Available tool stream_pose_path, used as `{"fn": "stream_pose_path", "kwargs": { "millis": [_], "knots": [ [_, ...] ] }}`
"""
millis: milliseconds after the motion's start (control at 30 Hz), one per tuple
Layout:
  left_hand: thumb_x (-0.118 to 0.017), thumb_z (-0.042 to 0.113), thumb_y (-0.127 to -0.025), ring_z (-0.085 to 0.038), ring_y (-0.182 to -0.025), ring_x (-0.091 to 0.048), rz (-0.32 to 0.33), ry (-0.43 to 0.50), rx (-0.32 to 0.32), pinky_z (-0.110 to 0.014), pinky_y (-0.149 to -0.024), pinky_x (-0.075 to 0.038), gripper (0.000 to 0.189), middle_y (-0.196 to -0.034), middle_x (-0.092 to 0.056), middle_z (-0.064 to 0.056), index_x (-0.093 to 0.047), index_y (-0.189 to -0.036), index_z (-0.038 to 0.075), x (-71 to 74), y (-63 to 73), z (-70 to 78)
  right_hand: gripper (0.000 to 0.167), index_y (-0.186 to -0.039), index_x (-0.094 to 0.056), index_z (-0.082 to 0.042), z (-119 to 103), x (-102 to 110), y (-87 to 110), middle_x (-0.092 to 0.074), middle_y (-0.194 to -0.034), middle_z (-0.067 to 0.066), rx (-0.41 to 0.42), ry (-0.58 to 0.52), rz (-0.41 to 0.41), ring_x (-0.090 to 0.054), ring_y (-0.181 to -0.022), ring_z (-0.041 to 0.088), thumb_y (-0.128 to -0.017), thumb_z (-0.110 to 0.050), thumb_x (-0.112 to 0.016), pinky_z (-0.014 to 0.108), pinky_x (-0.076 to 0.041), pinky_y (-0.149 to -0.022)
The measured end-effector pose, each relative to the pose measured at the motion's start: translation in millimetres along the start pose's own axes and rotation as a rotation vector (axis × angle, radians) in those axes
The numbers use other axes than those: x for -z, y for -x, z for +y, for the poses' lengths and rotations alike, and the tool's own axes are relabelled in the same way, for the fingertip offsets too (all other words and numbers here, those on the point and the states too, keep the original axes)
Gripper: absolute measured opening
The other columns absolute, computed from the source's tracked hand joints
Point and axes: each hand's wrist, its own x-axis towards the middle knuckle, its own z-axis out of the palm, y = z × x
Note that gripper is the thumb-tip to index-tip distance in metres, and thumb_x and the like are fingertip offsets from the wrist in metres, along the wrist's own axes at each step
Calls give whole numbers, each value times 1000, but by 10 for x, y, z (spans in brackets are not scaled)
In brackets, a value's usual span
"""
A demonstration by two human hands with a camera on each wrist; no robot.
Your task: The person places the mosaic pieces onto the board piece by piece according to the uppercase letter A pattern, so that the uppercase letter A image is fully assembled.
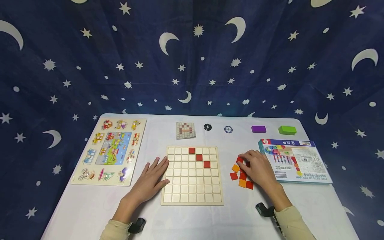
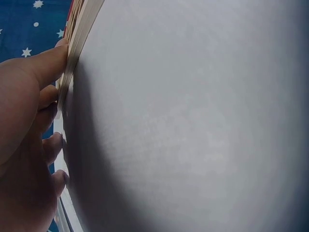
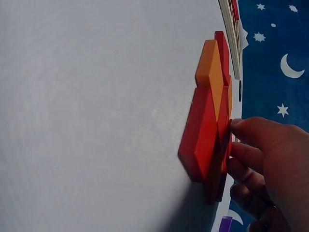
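Note:
A pale wooden grid board [image 1: 192, 180] lies in front of me, with three red square tiles in a diagonal line in its upper cells, one of them a red tile [image 1: 199, 157]. My left hand [image 1: 151, 180] rests on the table with fingers extended, their tips and the thumb touching the board's left edge. To the right of the board is a small pile of red and orange square tiles [image 1: 242, 183]. My right hand [image 1: 258, 168] is over this pile, thumb and fingertips pinching a red tile [image 1: 239, 160] at its far end. In the right wrist view the thumb [image 3: 251, 129] touches the tiles.
Behind the board lie a pattern card [image 1: 186, 130], a black chip [image 1: 207, 127], a patterned chip [image 1: 228, 129], a purple block [image 1: 258, 129] and a green block [image 1: 287, 130]. A picture puzzle [image 1: 136, 166] is on the left, a box [image 1: 300, 163] on the right.

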Motion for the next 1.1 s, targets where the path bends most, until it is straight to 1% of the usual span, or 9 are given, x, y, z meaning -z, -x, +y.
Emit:
{"fn": "stream_pose_path", "kwargs": {
  "millis": [167, 300, 433, 633, 767, 833, 933, 1100],
  "knots": [
    [-67, 39, -104, -38, -167, -20, 5, -4, 0, -68, -133, -13, 77, -178, -29, -4, -34, -168, 13, -8, 3, -9, 42, -126, -79, -9, -3, 4, -6, -75, -109, 13, 13, 5, 0, -62, -102, 30, -90, -30, -86, 43, -48, -84],
    [-67, 38, -104, -37, -167, -20, 3, 2, -1, -67, -133, -13, 76, -178, -29, -4, -34, -168, 13, -5, 4, -5, 40, -123, -80, -9, -20, -15, -4, -75, -107, 12, 22, -7, 29, -62, -100, 28, -89, -29, -87, 41, -45, -81],
    [-67, 38, -104, -37, -167, -20, 0, 0, 1, -67, -133, -13, 76, -178, -29, -4, -34, -168, 12, -4, 3, -3, 36, -119, -81, -11, -93, -39, 3, -75, -105, 8, 73, -28, 60, -62, -98, 26, -88, -29, -87, 41, -46, -83],
    [-67, 38, -104, -37, -167, -20, 0, 0, 2, -67, -133, -13, 76, -178, -29, -4, -34, -168, 12, -5, -2, -7, 31, -114, -82, -14, -337, -117, 12, -75, -102, 2, 207, -48, 91, -62, -94, 20, -87, -29, -87, 37, -45, -81],
    [-66, 38, -104, -37, -167, -20, 2, 5, 0, -68, -133, -13, 76, -177, -29, -4, -34, -168, 12, -3, 1, -5, 32, -112, -83, -15, -532, -189, 33, -75, -101, 0, 279, -42, 112, -62, -92, 17, -84, -30, -90, 34, -44, -79],
    [-66, 38, -104, -38, -167, -20, 1, 6, 0, -68, -133, -13, 76, -177, -29, -4, -34, -168, 12, -2, 2, -4, 33, -112, -83, -16, -622, -217, 42, -76, -102, -1, 298, -36, 110, -63, -93, 16, -84, -32, -91, 33, -45, -79],
    [-66, 38, -104, -38, -167, -20, 1, 7, 1, -68, -133, -13, 76, -177, -29, -4, -34, -168, 12, 0, 3, -2, 34, -113, -84, -18, -739, -251, 51, -76, -105, -2, 310, -33, 87, -63, -94, 15, -84, -35, -91, 32, -47, -80],
    [-66, 38, -104, -38, -167, -20, -2, 3, 1, -67, -133, -13, 76, -178, -29, -4, -34, -168, 11, 4, 0, 1, 32, -115, -83, -22, -885, -300, 62, -76, -107, -5, 327, -35, 42, -62, -95, 13, -88, -38, -87, 31, -49, -83]
  ]
}}
